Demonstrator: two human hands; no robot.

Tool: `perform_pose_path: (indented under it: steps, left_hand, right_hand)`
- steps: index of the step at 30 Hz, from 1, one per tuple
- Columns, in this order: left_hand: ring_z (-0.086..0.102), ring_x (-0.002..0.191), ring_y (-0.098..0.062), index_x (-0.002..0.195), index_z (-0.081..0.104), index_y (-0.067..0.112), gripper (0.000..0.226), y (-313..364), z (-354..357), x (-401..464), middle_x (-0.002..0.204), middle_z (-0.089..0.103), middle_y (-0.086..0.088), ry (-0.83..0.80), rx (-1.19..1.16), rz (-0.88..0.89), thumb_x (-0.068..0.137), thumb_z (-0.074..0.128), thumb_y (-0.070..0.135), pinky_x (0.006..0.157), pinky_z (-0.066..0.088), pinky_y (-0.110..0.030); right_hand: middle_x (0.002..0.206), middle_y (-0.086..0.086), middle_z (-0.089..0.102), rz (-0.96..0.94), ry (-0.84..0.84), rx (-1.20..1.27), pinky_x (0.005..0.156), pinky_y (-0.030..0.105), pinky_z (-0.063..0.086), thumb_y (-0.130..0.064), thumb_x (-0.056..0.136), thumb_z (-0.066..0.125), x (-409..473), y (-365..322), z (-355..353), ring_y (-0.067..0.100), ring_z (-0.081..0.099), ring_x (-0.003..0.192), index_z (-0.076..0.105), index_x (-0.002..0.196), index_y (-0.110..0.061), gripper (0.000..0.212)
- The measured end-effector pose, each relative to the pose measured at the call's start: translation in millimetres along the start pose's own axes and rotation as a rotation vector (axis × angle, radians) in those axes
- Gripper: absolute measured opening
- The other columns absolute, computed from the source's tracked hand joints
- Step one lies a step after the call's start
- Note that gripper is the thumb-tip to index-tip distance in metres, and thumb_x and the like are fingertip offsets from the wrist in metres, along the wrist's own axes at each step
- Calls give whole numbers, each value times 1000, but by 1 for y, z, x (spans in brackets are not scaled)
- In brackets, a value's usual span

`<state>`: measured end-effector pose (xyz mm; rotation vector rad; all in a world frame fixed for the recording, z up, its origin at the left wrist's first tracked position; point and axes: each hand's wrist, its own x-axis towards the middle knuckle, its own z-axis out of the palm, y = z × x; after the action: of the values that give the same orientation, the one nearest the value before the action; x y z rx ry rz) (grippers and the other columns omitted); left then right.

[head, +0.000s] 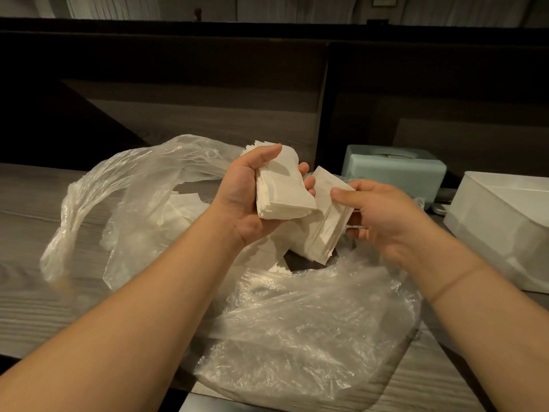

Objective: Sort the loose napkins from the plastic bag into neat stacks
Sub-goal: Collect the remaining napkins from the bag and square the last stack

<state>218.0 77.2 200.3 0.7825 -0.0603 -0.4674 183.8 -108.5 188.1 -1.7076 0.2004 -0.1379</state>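
Holding a thick stack of napkins [283,193] in the middle of the frame, the left hand [249,194] curls its thumb over the top and its fingers around the far side, so this grip is clamped on the stack. Just to the right, the right hand [386,217] pinches a smaller bunch of napkins [323,221] between thumb and fingers, so that grip is closed on the bunch too. The two bunches are close, almost touching.

Under the hands lies a big clear plastic bag [297,331], crinkled and spread open on the surface [32,221]. More loose napkins [181,209] show through the bag at the left middle.

The surface is grey wood with long lines in it. At the right sits a pale green tissue box [395,171], and beside it, at the right edge, a white box [502,230]. Behind them stands a dark wood wall [178,93] across the upper half of the frame. The room is dim, with warm light.
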Motion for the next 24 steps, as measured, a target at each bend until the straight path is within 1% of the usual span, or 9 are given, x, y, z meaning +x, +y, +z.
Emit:
perform_pose_path:
  steps: [2, 3, 7, 10, 14, 19, 21, 23, 24]
  left_hand:
    - [67, 90, -30, 134, 56, 9, 54, 0, 1, -1, 111, 69, -16, -3, -1, -3, 85, 69, 28, 83, 58, -45]
    - [67, 90, -30, 132, 57, 9, 55, 0, 1, -1, 111, 69, -16, -2, -2, -4, 82, 70, 28, 84, 58, -44]
    - [66, 90, -29, 132, 57, 8, 50, 0, 1, -1, 111, 67, -16, -4, -6, -7, 87, 68, 29, 85, 58, -44]
    - [68, 87, -30, 134, 57, 10, 50, 0, 0, 0, 111, 68, -16, -5, -3, -9, 89, 67, 30, 85, 57, -45]
    - [68, 85, -30, 131, 58, 9, 50, 0, 1, 0, 110, 69, -15, 0, 22, 2, 87, 67, 29, 84, 58, -43]
    - [68, 85, -30, 131, 58, 8, 46, 0, 1, 0, 109, 69, -15, 1, 23, -6, 91, 64, 30, 81, 58, -43]
    - [69, 84, -29, 131, 59, 8, 46, 0, 1, 0, 108, 70, -15, -1, 30, -12, 91, 65, 31, 81, 58, -43]
    - [70, 81, -28, 127, 61, 9, 43, 0, 1, 0, 105, 71, -15, 5, 43, -11, 91, 65, 31, 80, 58, -42]
    - [70, 79, -28, 124, 62, 9, 40, -1, 1, 0, 102, 72, -14, 12, 51, -10, 92, 65, 32, 79, 58, -42]
  right_hand:
    - [98, 6, 79, 67, -23, 110, 95, 52, 56, -20, 91, 72, -2, -3, 0, 29, 73, 100, 71, 94, -18, 4]
    - [102, 8, 78, 92, -24, 171, 95, 53, 56, -19, 90, 72, -4, -5, -1, 30, 73, 100, 71, 100, -16, 11]
    - [108, 13, 75, 108, 20, 344, 95, 51, 56, -16, 86, 69, -7, -9, -2, 31, 72, 102, 69, 108, -11, 22]
    - [106, 11, 76, 48, 76, 379, 96, 51, 57, -19, 85, 70, -5, -8, -5, 30, 72, 102, 70, 109, -11, 25]
    - [103, 4, 73, -132, 231, 277, 93, 50, 58, -20, 96, 65, -2, -7, 0, 26, 70, 103, 65, 94, -19, 2]
    - [99, -5, 74, -284, 322, 257, 89, 47, 61, -24, 100, 63, 0, -5, 0, 15, 72, 97, 66, 96, -29, 8]
    - [107, -1, 75, -252, 241, 494, 90, 43, 60, -21, 102, 60, -2, -12, -4, 17, 73, 100, 67, 107, -23, 10]
    - [115, 6, 75, -160, 34, 730, 87, 45, 61, -25, 102, 56, -11, -20, -11, 25, 74, 103, 66, 123, -15, 25]
    - [116, 8, 75, -114, -72, 773, 84, 46, 61, -29, 101, 55, -17, -24, -14, 29, 74, 103, 65, 128, -14, 33]
